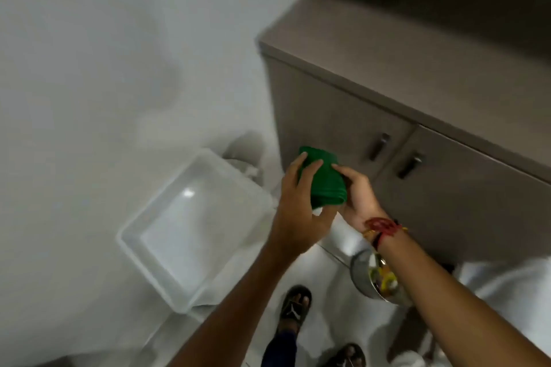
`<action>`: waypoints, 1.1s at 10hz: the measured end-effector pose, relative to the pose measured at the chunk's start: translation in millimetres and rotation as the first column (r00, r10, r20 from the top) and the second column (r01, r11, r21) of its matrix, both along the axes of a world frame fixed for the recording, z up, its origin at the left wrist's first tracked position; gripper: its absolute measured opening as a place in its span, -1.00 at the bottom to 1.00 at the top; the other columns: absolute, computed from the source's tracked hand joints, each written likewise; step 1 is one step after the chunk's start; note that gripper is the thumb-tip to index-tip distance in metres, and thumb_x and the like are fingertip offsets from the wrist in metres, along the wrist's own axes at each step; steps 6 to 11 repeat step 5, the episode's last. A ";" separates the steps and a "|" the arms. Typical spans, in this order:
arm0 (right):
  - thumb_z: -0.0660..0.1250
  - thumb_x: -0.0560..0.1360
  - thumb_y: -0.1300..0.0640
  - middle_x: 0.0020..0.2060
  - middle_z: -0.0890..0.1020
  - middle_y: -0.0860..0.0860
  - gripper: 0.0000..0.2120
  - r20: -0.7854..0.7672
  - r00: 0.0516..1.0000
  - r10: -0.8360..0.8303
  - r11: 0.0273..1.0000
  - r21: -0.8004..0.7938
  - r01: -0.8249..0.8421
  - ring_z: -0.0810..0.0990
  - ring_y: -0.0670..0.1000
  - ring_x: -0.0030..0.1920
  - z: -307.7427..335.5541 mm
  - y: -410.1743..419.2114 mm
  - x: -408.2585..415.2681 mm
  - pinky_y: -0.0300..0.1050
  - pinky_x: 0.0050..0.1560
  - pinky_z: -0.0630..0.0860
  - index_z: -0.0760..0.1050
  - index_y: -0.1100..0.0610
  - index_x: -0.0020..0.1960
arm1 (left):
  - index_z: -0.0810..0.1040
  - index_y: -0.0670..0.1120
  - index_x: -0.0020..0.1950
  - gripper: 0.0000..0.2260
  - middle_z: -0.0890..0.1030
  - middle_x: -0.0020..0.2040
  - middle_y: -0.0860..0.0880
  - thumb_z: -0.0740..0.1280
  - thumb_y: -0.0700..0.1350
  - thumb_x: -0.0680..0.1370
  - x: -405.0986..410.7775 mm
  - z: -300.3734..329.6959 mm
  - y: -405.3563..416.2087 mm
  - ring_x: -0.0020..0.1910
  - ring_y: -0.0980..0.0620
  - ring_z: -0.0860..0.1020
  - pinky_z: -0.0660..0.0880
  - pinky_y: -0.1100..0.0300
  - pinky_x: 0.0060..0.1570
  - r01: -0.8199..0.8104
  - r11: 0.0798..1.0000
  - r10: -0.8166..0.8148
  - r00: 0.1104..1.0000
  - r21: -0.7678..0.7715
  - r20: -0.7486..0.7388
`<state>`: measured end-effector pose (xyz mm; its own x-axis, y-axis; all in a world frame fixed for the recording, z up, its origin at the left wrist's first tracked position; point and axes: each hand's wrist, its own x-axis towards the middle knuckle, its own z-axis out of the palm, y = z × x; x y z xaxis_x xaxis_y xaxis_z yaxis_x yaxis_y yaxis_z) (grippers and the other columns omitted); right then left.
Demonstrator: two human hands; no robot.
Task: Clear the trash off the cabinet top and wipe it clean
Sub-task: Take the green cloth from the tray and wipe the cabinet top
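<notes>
A folded green cloth [323, 180] is held between both hands in front of the cabinet's doors. My left hand [299, 208] grips its left side with the fingers over the top edge. My right hand [359, 198] holds its right side, a red thread band on that wrist. The grey-brown cabinet top [417, 48] lies above and to the right, and the part in view looks bare. Below my right forearm stands a small metal bin [377, 280] with colourful scraps inside.
A clear plastic tub [185, 232] sits on the white floor to the left. The cabinet doors have two dark handles [380, 146]. My sandalled feet [295, 304] are on the floor below. The picture is blurred by motion.
</notes>
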<state>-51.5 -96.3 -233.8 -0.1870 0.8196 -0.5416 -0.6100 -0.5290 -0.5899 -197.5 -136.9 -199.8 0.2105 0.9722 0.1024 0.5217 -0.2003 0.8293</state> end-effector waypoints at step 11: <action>0.26 0.52 0.34 0.31 0.56 0.15 -0.49 0.806 0.295 0.514 0.671 -0.164 -0.723 0.56 0.10 0.23 3.1 -4.0 -233.5 -0.18 0.16 0.52 0.38 0.22 0.47 | 0.51 -0.19 0.32 -0.69 0.57 0.29 -0.24 0.28 -0.23 0.57 -244.4 -26.8 -6.8 0.08 -0.13 0.57 0.55 0.03 0.12 -0.650 0.552 0.565 0.752 -0.522 -0.339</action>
